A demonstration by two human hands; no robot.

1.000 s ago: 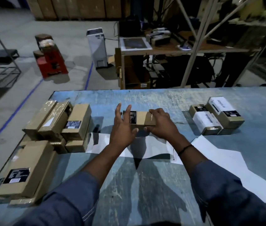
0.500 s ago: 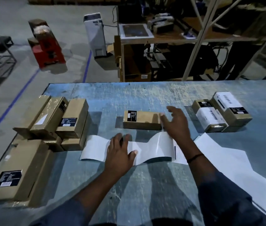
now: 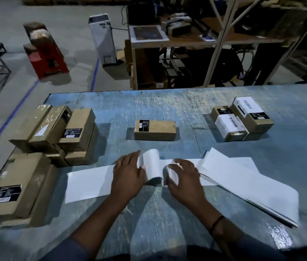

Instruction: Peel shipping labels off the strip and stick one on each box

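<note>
A white label strip (image 3: pixel 88 182) lies across the near part of the blue table (image 3: pixel 167 104), and a fold of it stands up between my hands. My left hand (image 3: pixel 128 178) lies on the strip with its fingertips against the raised fold. My right hand (image 3: pixel 185 182) curls its fingers round a lifted white edge of the strip just right of the fold. A plain brown box (image 3: pixel 155 129) with a small black sticker sits alone behind my hands, untouched. At the right rear, the labelled boxes (image 3: pixel 241 117) carry white shipping labels.
A pile of brown boxes (image 3: pixel 62 132) fills the table's left side, with a larger box (image 3: pixel 15 187) at the front left corner. More white strip sheets (image 3: pixel 252 183) spread to the right. Beyond the table stand a workbench (image 3: pixel 186 40), a white unit (image 3: pixel 102 40) and red equipment (image 3: pixel 45 53).
Both hands left the middle box and came down onto the strip. The right hand moved back from beside the box, and a fold of the strip now stands between the hands.
</note>
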